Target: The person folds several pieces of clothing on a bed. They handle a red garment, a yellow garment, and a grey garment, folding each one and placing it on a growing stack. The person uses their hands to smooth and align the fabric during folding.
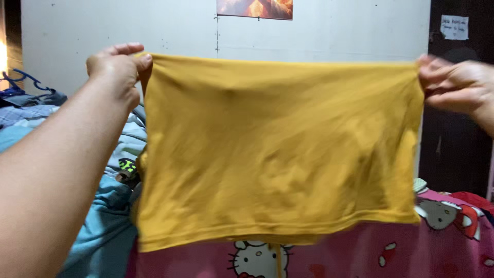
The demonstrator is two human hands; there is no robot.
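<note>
The yellow cloth (278, 149) hangs in the air between both hands, stretched flat and facing the camera, its long axis running level from left to right. The left hand (116, 67) pinches the top left corner between thumb and fingers. The right hand (458, 85) pinches the top right corner, though blur hides the exact grip. Both hands sit at the same height, well apart. The lower hem hangs free above the pink bedsheet (447, 242). A pile of clothes (108, 226) lies by the left arm.
</note>
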